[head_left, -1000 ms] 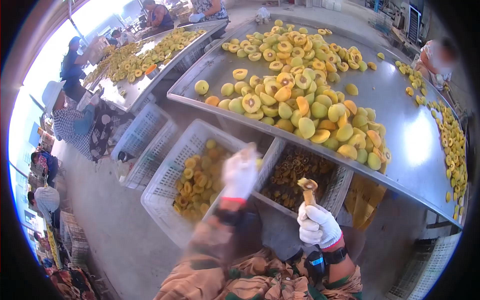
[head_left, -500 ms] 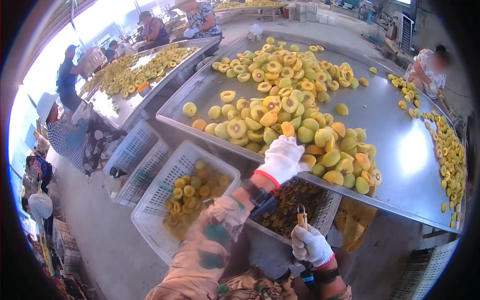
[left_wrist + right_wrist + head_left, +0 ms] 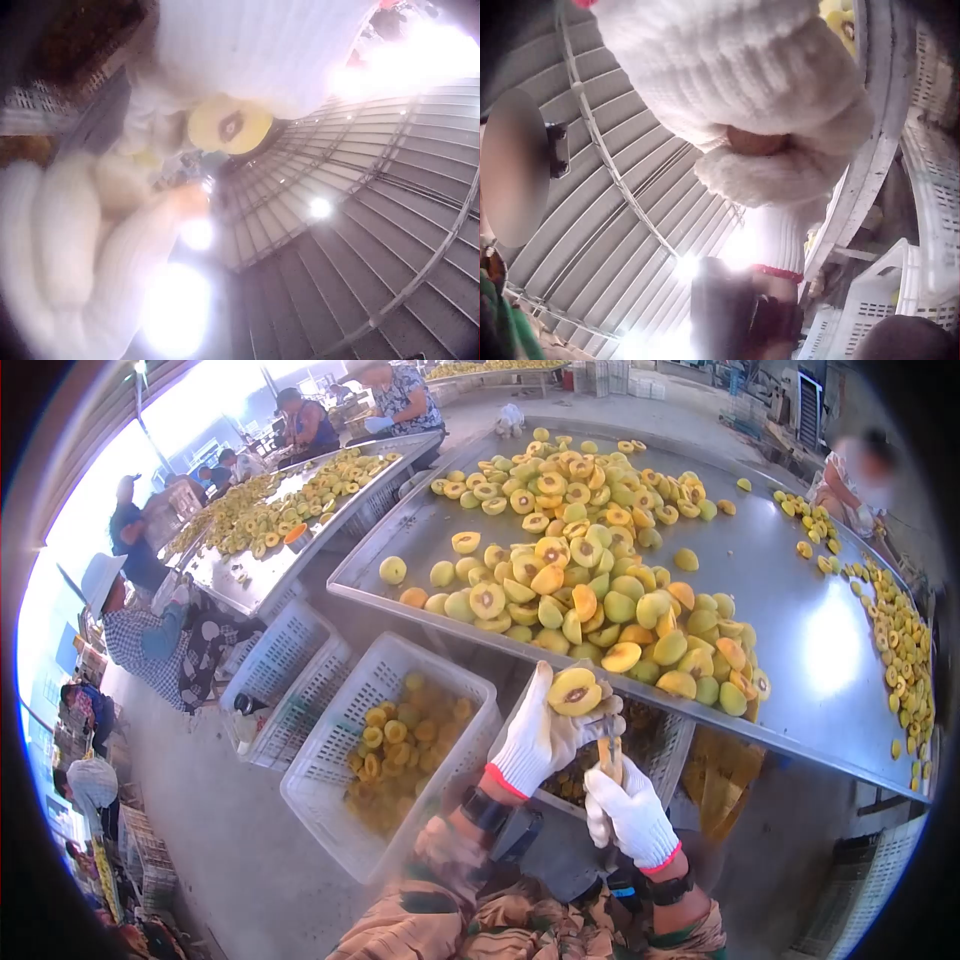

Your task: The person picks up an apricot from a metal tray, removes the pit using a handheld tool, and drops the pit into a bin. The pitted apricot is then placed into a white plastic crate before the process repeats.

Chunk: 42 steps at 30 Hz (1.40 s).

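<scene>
Beside the table, hands hold halved fruit left, tool right.

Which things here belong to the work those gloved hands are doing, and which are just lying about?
Seemingly in use: halved fruit, wooden-handled tool, fruit heap, crate of fruit pieces, crate of dark scraps.

Apparently just lying about: white bundle, yellow-brown sheet.

Table rim just beyond hands
</scene>
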Each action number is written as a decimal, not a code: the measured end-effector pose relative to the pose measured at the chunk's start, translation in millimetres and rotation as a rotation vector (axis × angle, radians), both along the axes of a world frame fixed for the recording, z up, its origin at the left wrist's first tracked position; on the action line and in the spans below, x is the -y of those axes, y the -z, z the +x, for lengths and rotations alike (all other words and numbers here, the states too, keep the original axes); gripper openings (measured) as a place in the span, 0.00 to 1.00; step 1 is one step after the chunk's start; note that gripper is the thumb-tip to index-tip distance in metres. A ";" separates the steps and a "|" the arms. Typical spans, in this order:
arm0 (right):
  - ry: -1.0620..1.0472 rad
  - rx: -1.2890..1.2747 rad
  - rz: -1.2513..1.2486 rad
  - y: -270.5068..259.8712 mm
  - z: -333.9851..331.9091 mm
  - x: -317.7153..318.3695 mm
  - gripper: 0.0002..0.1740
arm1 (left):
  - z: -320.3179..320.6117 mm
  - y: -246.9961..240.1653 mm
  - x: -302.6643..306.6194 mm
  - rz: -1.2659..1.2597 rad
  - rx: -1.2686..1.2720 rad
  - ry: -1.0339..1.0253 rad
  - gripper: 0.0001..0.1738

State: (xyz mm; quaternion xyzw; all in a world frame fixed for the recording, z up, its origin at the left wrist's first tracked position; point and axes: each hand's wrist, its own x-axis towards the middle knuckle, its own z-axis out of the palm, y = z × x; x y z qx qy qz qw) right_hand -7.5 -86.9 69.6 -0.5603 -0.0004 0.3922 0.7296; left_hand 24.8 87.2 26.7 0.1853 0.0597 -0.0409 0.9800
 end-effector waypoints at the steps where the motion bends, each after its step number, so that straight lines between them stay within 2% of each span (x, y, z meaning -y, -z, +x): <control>1: 0.011 0.023 -0.033 -0.3 -1.8 -4.2 0.11 | -6.7 -0.5 5.3 0.005 -0.010 -0.006 0.34; 3: 0.032 0.073 -0.095 3.5 -4.4 -11.6 0.10 | -18.4 -5.7 13.9 0.005 -0.033 -0.010 0.34; 7: 0.078 0.062 -0.063 7.4 -13.3 -16.3 0.12 | -27.5 -1.1 25.6 0.028 -0.070 -0.088 0.34; 12: 0.107 0.064 -0.118 9.8 -22.1 -22.4 0.12 | -45.4 -15.4 37.8 0.411 -0.114 -0.226 0.32; 16: 0.064 0.101 -0.224 9.4 -24.6 -24.4 0.12 | -50.0 -7.6 48.6 0.748 -0.109 -0.395 0.29; 19: 0.026 0.187 -0.311 19.2 -24.4 -21.5 0.14 | -53.7 -11.7 48.8 0.776 -0.117 -0.371 0.28; 22: -0.007 0.238 -0.350 25.7 -24.7 -16.5 0.15 | -47.1 -6.3 35.5 0.553 -0.187 -0.162 0.27; 25: -0.023 0.242 -0.379 29.4 -25.3 -14.2 0.15 | -43.8 -5.6 25.1 0.512 -0.201 -0.029 0.25; 26: -0.026 0.244 -0.392 30.5 -24.8 -14.4 0.15 | -45.0 -1.8 29.6 0.776 -0.199 -0.133 0.25; 27: 0.029 0.398 -0.418 39.2 -26.7 -15.4 0.15 | -46.9 -1.5 39.2 1.038 -0.193 -0.241 0.25; 29: 0.140 0.707 -0.463 57.0 -32.5 -19.2 0.15 | -49.4 -14.8 56.6 1.152 -0.280 -0.339 0.24; 30: 0.151 0.787 -0.422 56.9 -32.5 -18.5 0.14 | -50.5 -12.5 58.7 1.188 -0.231 -0.381 0.23; 31: 0.105 0.597 -0.380 53.5 -31.5 -16.2 0.13 | -52.2 -9.9 59.7 1.223 -0.182 -0.422 0.23; 33: 0.008 0.212 -0.288 30.2 -26.9 -13.5 0.12 | -49.6 -12.0 51.1 1.060 -0.215 -0.330 0.23; 36: -0.104 -0.080 -0.089 9.4 -16.3 -2.8 0.10 | -46.1 -1.3 39.6 0.844 -0.208 -0.232 0.23; 37: -0.079 -0.058 -0.127 9.5 -18.1 -4.7 0.10 | -44.9 2.5 37.9 0.774 -0.197 -0.209 0.24; 38: -0.054 -0.034 -0.164 10.4 -21.2 -9.3 0.10 | -48.2 -9.0 42.3 0.938 -0.219 -0.239 0.22; 40: -0.018 0.065 -0.234 25.7 -24.5 -15.3 0.10 | -52.2 -5.1 53.4 1.109 -0.156 -0.384 0.21; 41: -0.022 0.035 -0.197 24.0 -24.6 -14.3 0.10 | -53.9 -3.0 57.9 1.192 -0.122 -0.455 0.21; 42: -0.029 0.004 -0.160 20.6 -25.3 -12.8 0.10 | -54.6 2.0 54.6 1.133 -0.075 -0.439 0.20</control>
